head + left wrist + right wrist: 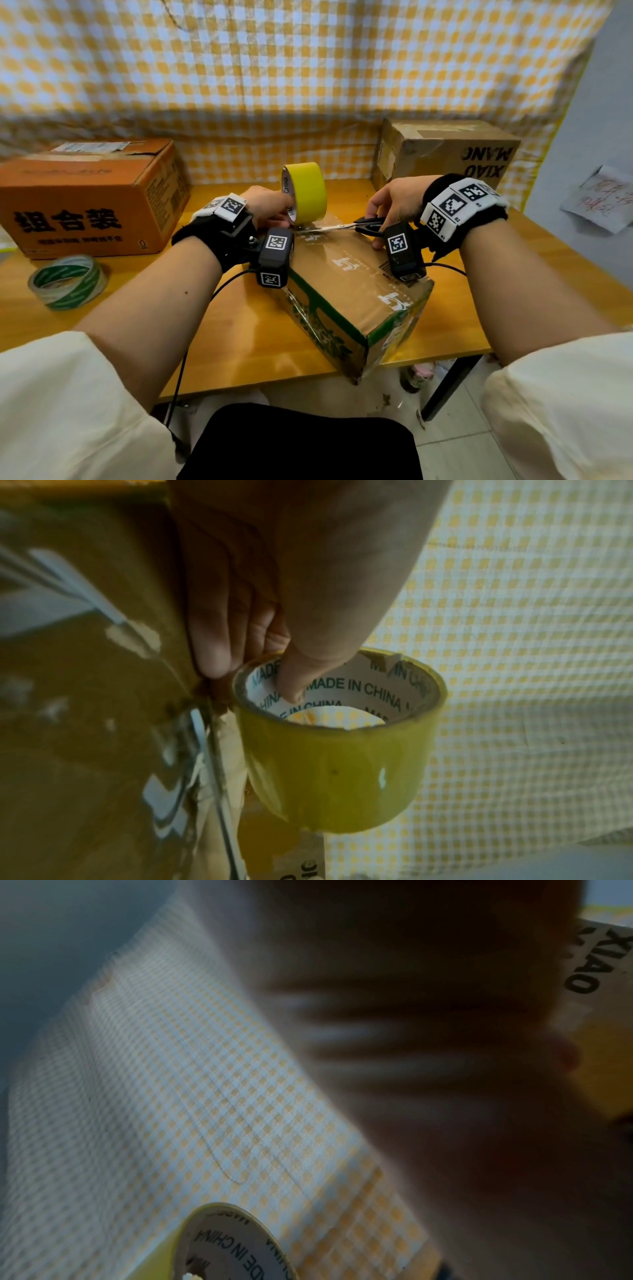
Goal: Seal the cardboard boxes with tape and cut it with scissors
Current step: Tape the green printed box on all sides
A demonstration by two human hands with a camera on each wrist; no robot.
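Yellow plastic tape roll (304, 192) is pinched upright in the left hand (265, 209) at the far edge of the brown cardboard box with green print (352, 291), on the table. The right hand (394, 205) grips black-handled steel scissors (356, 226), blades apparently at the tape. If the strip slackens it might fold, or the tips nick those fingers.

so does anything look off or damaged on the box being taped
The cardboard box sits askew, its near corner overhanging the table edge, and that corner looks crushed and torn. In the left wrist view, patches of its surface are peeled away near the seam.
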